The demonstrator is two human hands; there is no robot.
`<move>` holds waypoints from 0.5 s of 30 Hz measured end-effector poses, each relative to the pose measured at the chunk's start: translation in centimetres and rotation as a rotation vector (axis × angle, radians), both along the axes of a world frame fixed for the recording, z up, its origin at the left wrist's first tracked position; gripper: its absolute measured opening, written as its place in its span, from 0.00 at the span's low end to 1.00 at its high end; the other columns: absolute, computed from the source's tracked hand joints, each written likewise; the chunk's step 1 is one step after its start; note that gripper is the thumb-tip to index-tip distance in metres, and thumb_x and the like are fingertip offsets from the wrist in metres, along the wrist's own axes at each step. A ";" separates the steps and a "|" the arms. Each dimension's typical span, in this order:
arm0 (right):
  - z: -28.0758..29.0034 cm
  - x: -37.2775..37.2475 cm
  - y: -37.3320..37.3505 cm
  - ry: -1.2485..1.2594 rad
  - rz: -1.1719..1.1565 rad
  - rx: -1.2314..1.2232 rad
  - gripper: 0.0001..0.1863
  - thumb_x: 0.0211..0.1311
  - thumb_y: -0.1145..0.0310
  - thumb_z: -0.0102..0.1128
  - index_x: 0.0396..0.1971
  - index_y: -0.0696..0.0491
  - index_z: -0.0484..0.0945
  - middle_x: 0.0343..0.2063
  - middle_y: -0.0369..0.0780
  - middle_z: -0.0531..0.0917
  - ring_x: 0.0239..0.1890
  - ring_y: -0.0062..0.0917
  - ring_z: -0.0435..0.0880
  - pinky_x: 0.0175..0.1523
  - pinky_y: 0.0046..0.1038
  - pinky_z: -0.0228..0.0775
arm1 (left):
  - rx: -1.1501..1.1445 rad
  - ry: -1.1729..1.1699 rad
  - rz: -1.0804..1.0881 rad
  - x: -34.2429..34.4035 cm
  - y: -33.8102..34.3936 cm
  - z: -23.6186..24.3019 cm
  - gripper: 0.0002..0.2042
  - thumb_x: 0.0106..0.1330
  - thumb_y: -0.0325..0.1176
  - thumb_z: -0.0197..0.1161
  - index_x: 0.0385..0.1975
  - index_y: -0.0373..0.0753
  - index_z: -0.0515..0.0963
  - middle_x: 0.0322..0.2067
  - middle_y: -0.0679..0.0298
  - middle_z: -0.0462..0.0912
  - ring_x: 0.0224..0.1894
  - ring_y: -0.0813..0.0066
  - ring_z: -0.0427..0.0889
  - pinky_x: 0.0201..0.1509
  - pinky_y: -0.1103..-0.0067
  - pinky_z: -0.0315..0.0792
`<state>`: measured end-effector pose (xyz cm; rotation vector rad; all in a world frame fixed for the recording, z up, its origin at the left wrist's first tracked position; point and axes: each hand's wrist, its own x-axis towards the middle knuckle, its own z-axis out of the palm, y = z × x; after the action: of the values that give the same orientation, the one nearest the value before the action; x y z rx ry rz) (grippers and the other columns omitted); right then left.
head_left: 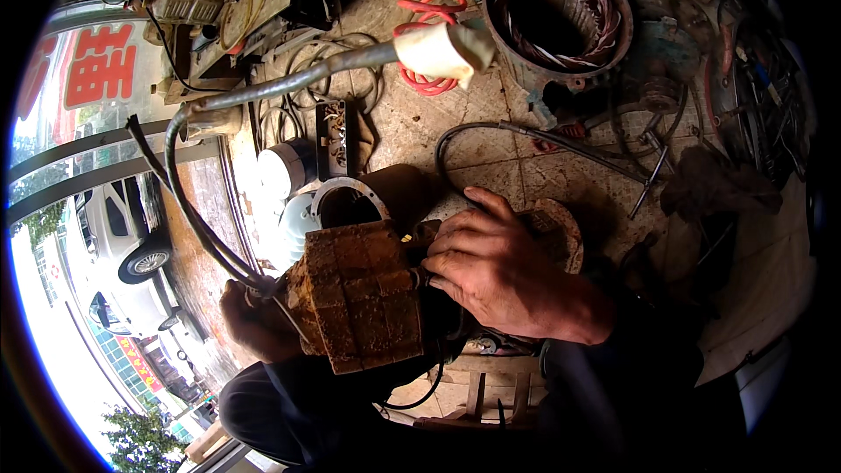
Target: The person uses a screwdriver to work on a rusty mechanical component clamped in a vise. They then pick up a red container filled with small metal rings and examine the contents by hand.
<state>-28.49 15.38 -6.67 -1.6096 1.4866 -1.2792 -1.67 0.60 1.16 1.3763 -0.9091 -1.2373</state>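
A rusty, ribbed metal casing [359,298], boxy in shape, is held up low in the middle of the view. My left hand [258,324] is closed at its left end, and part of that hand is hidden behind the casing. On the other side, my right hand [508,271] has its fingers bent and pressed together at the casing's right edge; what lies under the fingertips is hidden. A grey flexible stem [293,88] with a cream-coloured head [442,51] arches above, its lower end reaching down beside my left hand.
Beyond the casing stands a dark hollow cylinder with a pale flange [355,197]. A stator with copper windings [561,13] lies at the far right, near a red coiled hose [429,0]. A T-handled tool [653,166] and a parts tray [337,138] rest on the tiled floor.
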 end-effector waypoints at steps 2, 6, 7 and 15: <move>0.0 0.0 -0.1 -0.027 0.001 -0.003 0.08 0.51 0.72 0.68 0.32 0.56 0.82 0.32 0.37 0.82 0.45 0.28 0.79 0.67 0.48 0.55 | -0.009 -0.007 0.048 -0.4 0.1 0.0 0.11 0.68 0.41 0.55 0.33 0.39 0.72 0.26 0.63 0.75 0.28 0.74 0.75 0.35 0.77 0.72; 0.5 0.1 -0.5 -0.067 -0.004 0.030 0.09 0.48 0.72 0.70 0.31 0.55 0.82 0.31 0.37 0.82 0.45 0.28 0.79 0.67 0.47 0.55 | -0.017 -0.001 0.007 0.5 0.2 0.4 0.10 0.67 0.40 0.56 0.33 0.40 0.72 0.26 0.63 0.76 0.28 0.73 0.76 0.35 0.76 0.73; 0.7 0.2 -0.6 -0.065 -0.009 0.048 0.09 0.48 0.72 0.71 0.30 0.55 0.82 0.30 0.36 0.82 0.45 0.28 0.79 0.67 0.47 0.56 | -0.025 -0.005 0.010 0.5 0.3 0.5 0.10 0.67 0.40 0.56 0.33 0.40 0.72 0.27 0.62 0.76 0.29 0.73 0.76 0.35 0.76 0.74; -0.2 0.1 0.0 -0.018 -0.005 0.001 0.08 0.52 0.69 0.69 0.32 0.55 0.83 0.32 0.36 0.83 0.46 0.27 0.79 0.68 0.47 0.53 | -0.014 -0.031 0.012 -0.4 0.3 0.5 0.10 0.67 0.40 0.55 0.34 0.39 0.72 0.27 0.61 0.77 0.29 0.71 0.77 0.37 0.75 0.75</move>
<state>-28.35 15.36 -6.87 -1.5899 1.4814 -1.2924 -2.11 0.89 1.66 1.3914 -0.9275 -1.2012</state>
